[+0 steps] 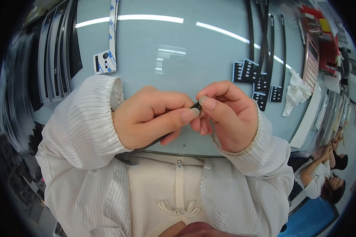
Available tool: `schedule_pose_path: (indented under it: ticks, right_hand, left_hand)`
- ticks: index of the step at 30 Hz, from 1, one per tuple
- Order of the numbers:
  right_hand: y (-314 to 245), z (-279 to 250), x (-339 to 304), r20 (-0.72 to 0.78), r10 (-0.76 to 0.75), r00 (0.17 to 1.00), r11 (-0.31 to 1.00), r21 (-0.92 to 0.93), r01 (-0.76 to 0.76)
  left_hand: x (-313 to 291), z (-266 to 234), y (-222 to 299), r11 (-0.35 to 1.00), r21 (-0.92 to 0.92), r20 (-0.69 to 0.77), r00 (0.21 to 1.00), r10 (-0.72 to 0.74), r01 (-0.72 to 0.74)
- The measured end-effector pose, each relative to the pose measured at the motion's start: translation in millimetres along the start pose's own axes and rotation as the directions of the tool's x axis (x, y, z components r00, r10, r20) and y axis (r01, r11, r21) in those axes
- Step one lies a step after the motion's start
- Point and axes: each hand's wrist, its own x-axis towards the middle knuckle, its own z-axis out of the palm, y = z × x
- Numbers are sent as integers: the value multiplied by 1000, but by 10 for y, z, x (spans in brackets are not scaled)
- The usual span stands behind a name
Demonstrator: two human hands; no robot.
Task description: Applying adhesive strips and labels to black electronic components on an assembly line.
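Near the table's front edge my hands meet, thumb and fingertips almost touching. Between them is the end of a narrow black strip (195, 106). My left hand (156, 114) pinches it between thumb and index finger, and the strip runs on below this hand toward my left sleeve. A dark flat piece (125, 159) shows under that cuff; whether it belongs to the strip I cannot tell. My right hand (229, 112) pinches the strip's tip with thumb and index finger, its other fingers curled. The fingers cover most of the tip.
Black keypad panels (250, 71) with long ribbon tails lie at the right, by a crumpled white tissue (296, 91) and a pink calculator (310, 59). A white-backed panel (105, 62) lies far left, beside stacked dark strips (53, 55). Other people (318, 173) sit at right.
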Motion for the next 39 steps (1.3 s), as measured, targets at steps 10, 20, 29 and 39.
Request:
schedule_pose_path:
  ticks: [10, 20, 29, 39]
  right_hand:
    - [-586, -300, -194, -240, -739, 629, 665, -114, 738]
    - [-282, -62, -242, 893, -406, 193, -591, -418, 690]
    - [-384, -74, -474, 522, -661, 539, 356, -414, 838]
    - [-596, -433, -202, 325, -521, 789, 844, 59, 533]
  left_hand:
    - [53, -214, -16, 755, 521, -380, 684, 623, -398]
    - [36, -344, -9, 641, 635, -427, 497, 756, -431]
    - [-26, -326, 167, 377, 836, -10, 677, 736, -398]
    - [-22, -96, 203, 897, 296, 326, 917, 228, -328]
